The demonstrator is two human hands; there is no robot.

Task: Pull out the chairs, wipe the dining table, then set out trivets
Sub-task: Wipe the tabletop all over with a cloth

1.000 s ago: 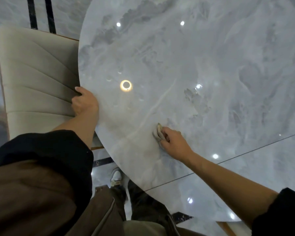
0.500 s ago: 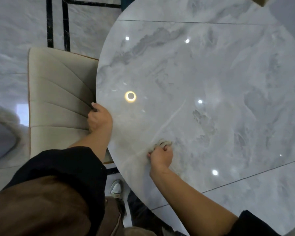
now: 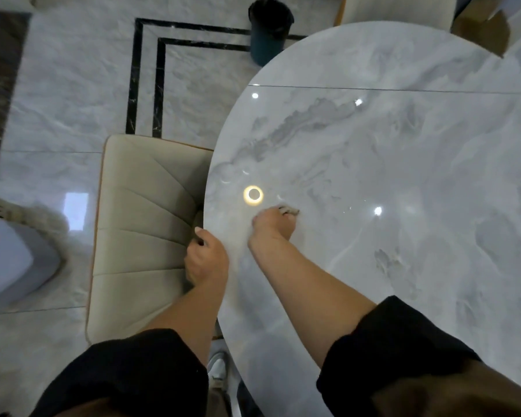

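A round grey marble dining table (image 3: 403, 176) fills the right side of the head view. My right hand (image 3: 272, 225) presses a small grey cloth (image 3: 289, 210) onto the tabletop near its left edge; only the cloth's tip shows past my fingers. At the table's left rim my left hand (image 3: 206, 260) grips the edge, thumb on top and fingers curled under. A cream padded chair (image 3: 145, 224) stands pulled out just left of the table, beside my left hand.
A dark round bin (image 3: 269, 28) stands on the marble floor beyond the table. Another cream chair (image 3: 397, 9) and a brown cardboard box (image 3: 481, 30) sit at the far edge. A pale grey object (image 3: 9, 263) lies on the floor at left.
My right hand has swept the cloth leftward and away from me across the tabletop, toward the table's left edge. My left hand has kept its grip on the rim. The view has tilted up.
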